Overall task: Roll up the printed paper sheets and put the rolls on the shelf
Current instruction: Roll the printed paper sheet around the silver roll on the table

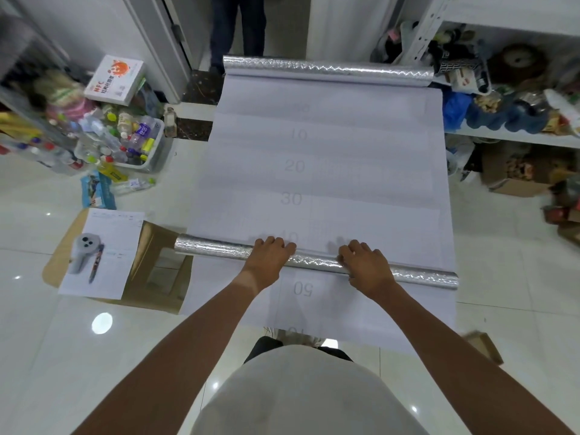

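A long white sheet [329, 171] printed with faint numbers 10 to 50 lies flat on the tiled floor. Its far end is curled into a silver roll [326, 70]. A second silver foil-faced roll [216, 246] lies across the sheet near me. My left hand [270, 255] rests palm down on that near roll, left of centre, fingers curled over its top. My right hand [365, 266] presses on the same roll right of centre. The white metal shelf [514, 138] stands at the right, packed with clutter.
An open cardboard box [157, 265] with a printed page, a grey device and a pen on it sits left of the sheet. A tub of plastic bottles [125, 139] stands at far left. A person's legs [237, 29] stand in the doorway. Boxes lie under the shelf.
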